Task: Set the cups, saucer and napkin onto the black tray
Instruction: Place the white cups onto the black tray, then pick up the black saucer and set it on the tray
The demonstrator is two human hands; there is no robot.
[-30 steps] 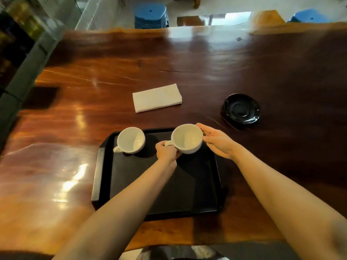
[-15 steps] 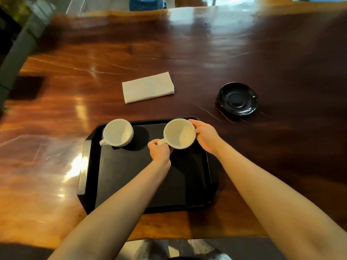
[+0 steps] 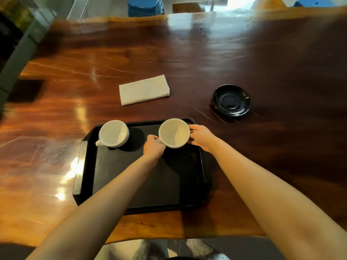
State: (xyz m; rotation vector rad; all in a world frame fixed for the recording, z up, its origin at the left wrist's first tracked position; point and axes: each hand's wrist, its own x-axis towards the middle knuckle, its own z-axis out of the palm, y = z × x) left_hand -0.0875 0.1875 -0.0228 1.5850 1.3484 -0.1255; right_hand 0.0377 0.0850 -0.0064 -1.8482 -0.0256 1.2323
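A black tray [image 3: 150, 181] lies on the wooden table in front of me. One white cup [image 3: 113, 133] stands in its far left corner, handle toward me. A second white cup [image 3: 174, 133] is at the tray's far right corner. My left hand [image 3: 153, 147] pinches its handle, and my right hand [image 3: 201, 136] presses against its right side. Whether this cup rests on the tray or hovers just above it I cannot tell. A folded white napkin [image 3: 144, 90] lies on the table beyond the tray. A black saucer [image 3: 231, 100] sits on the table to the right.
The dark wooden table [image 3: 281, 147] stretches far ahead and to the right. Its near edge [image 3: 187, 239] runs just below the tray. Blue stools [image 3: 145, 4] stand past the far edge. A grey frame [image 3: 20, 53] rises at the left.
The second cup has shifted slightly toward the tray's far right corner with both hands on it. The camera view moved a little; the other cup, napkin and saucer stayed put.
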